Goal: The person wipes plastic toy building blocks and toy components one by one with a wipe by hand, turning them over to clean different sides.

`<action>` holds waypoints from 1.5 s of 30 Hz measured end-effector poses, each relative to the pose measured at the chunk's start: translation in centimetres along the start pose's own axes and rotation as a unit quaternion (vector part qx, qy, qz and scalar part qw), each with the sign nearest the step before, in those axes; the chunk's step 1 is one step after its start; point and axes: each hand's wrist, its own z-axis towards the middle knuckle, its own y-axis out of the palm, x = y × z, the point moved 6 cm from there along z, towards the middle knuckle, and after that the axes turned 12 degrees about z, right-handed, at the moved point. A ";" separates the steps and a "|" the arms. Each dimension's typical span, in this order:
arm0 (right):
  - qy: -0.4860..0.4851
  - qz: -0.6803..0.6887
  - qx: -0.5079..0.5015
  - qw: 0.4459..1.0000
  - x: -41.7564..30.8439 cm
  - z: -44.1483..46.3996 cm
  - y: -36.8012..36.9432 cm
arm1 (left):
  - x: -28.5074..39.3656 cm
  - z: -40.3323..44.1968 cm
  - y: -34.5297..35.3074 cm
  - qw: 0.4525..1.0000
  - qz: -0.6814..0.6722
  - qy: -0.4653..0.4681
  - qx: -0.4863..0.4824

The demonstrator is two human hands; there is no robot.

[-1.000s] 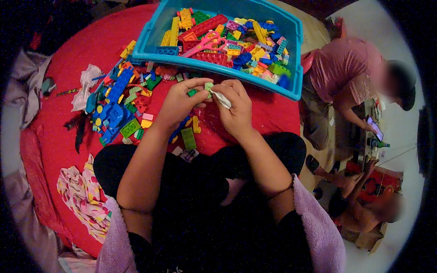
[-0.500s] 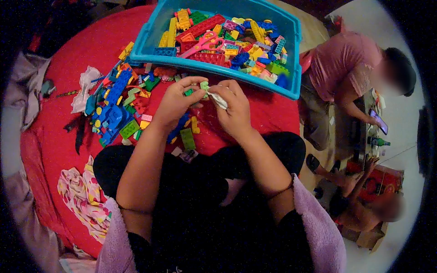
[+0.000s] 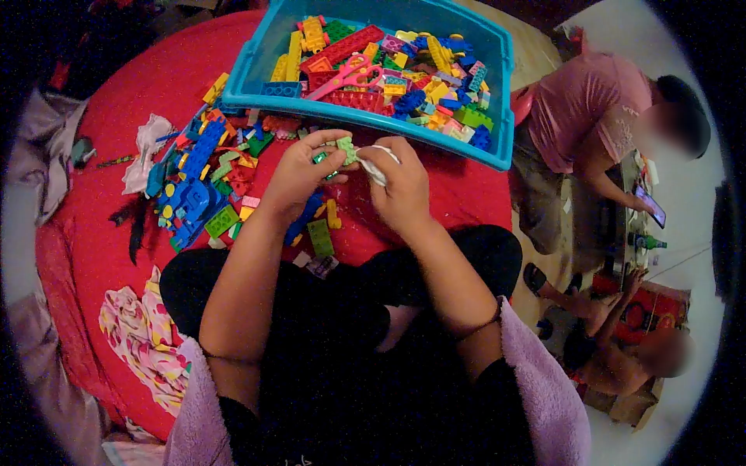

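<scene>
My left hand (image 3: 292, 185) pinches a small light green toy brick (image 3: 346, 149) between thumb and fingertips. A shiny darker green piece (image 3: 320, 158) shows inside the same hand, partly hidden by the fingers. In my right hand (image 3: 406, 193) is a crumpled white wipe (image 3: 379, 165), closed in the fingers and close beside the brick; whether they touch I cannot tell. Both hands are above the red cover (image 3: 443, 190), just in front of a blue plastic bin (image 3: 350, 115). Inside the bin lie many coloured building bricks and pink scissors (image 3: 350, 75).
Loose bricks (image 3: 194, 203) are heaped on the cover to my left, beside a pale ribbon bow (image 3: 146, 151). Dotted cloth (image 3: 128, 314) lies by my knee. At right, one person (image 3: 583, 109) holds a phone (image 3: 651, 208) near a green bottle (image 3: 649, 242); another person (image 3: 598, 342) sits lower down.
The light green brick has turned in my left fingers and shows more of its face. My right hand has shifted slightly, with the wipe now higher and bunched around the fingertips.
</scene>
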 end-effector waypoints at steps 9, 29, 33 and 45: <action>-0.004 0.059 -0.007 0.998 -0.2 -0.3 0.6 | 0.1 0.0 0.0 1.000 -0.003 -0.002 0.003; 0.057 0.173 -0.025 0.983 0.3 -0.2 0.8 | -0.2 0.0 0.1 0.997 -0.073 -0.005 -0.012; 0.056 0.157 -0.079 0.983 0.7 -0.4 1.1 | 0.0 0.0 -0.4 0.997 -0.074 -0.006 0.037; 0.035 0.125 -0.009 0.992 0.2 -0.2 0.6 | -0.3 0.2 -0.3 0.999 0.021 0.044 0.023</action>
